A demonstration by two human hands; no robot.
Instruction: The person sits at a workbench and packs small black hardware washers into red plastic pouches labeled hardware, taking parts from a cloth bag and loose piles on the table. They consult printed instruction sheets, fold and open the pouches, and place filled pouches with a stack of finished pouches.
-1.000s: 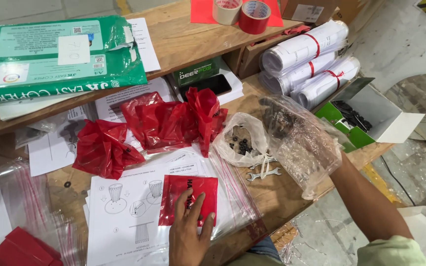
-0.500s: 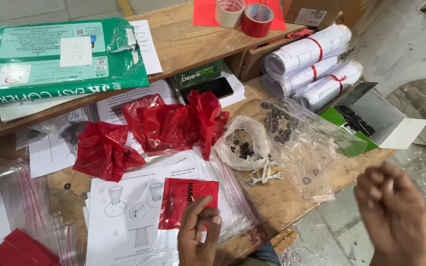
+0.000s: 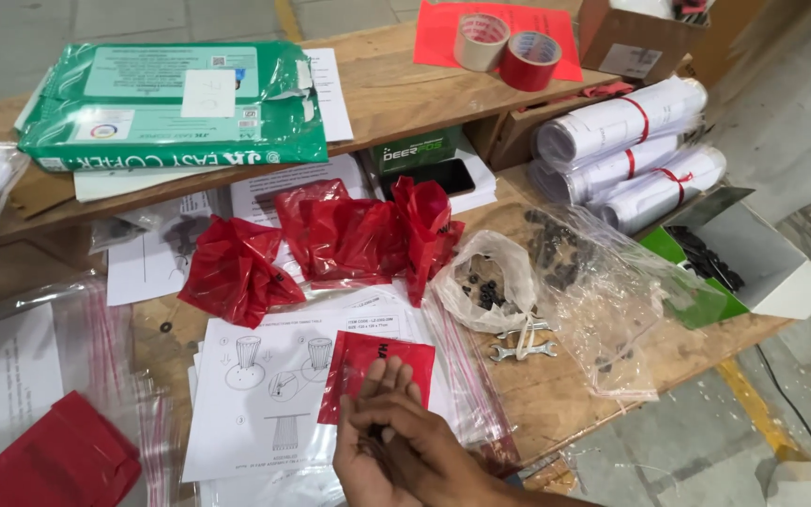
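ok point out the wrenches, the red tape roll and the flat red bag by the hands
wrenches (image 3: 521, 342), head view, on the lower wrench's shaft
red tape roll (image 3: 530, 61), head view, its outer side
flat red bag (image 3: 368, 361), head view, its upper middle

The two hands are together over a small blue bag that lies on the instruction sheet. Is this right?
Not quite: in the head view the bag is red, not blue. The left hand and right hand do meet over it, and it lies on the instruction sheet.

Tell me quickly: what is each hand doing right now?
Left hand: palm up, fingers extended, over the small red bag; any contents are too small to tell.
Right hand: fingers pressed into the left palm; grip unclear.
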